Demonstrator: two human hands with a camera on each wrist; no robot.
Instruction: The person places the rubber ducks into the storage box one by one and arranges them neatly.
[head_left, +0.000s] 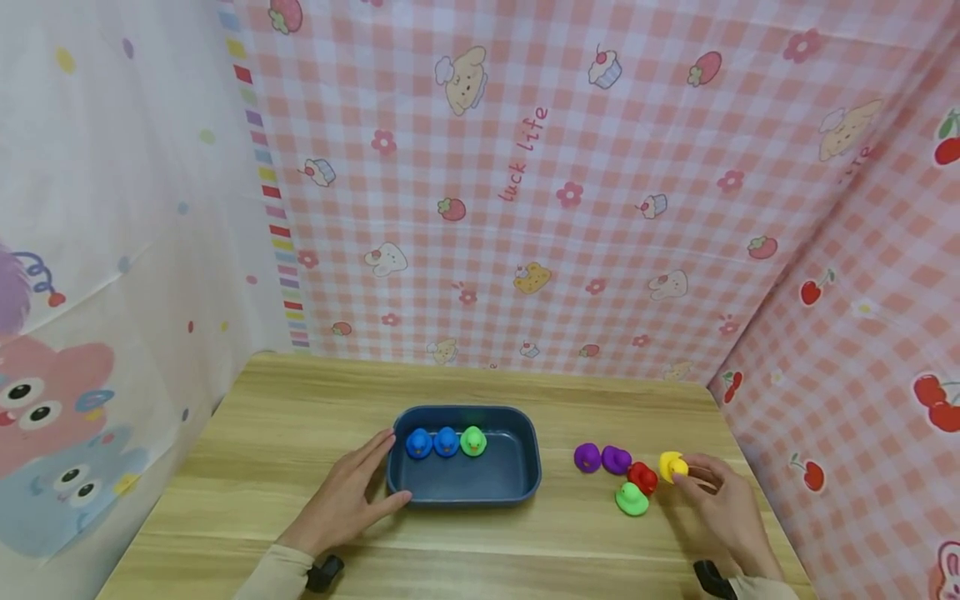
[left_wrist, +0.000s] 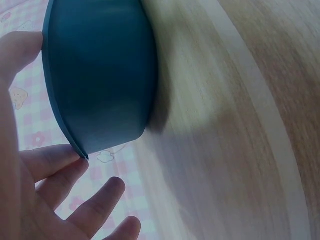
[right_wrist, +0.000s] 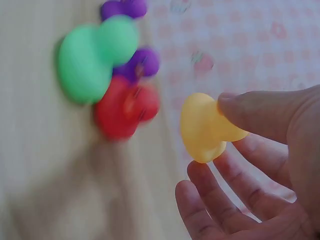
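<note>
A yellow rubber duck (head_left: 672, 467) is pinched between the thumb and fingers of my right hand (head_left: 722, 498); the right wrist view shows the duck (right_wrist: 205, 127) held in front of the palm. Close to it on the table are a red duck (head_left: 642, 477), a green duck (head_left: 632, 500) and two purple ducks (head_left: 588, 457). My left hand (head_left: 341, 492) rests at the left end of a dark blue tray (head_left: 480, 502), thumb and fingers spread and touching its rim (left_wrist: 65, 135). Inside, two blue ducks (head_left: 418, 443) and one light green duck (head_left: 473, 442) sit in a row along the back.
The wooden table (head_left: 315, 400) runs back to a pink checked cloth (head_left: 480, 317) hanging behind it. A white printed cloth (head_left: 150, 250) hangs at the left, and another checked cloth (head_left: 847, 375) closes off the right side.
</note>
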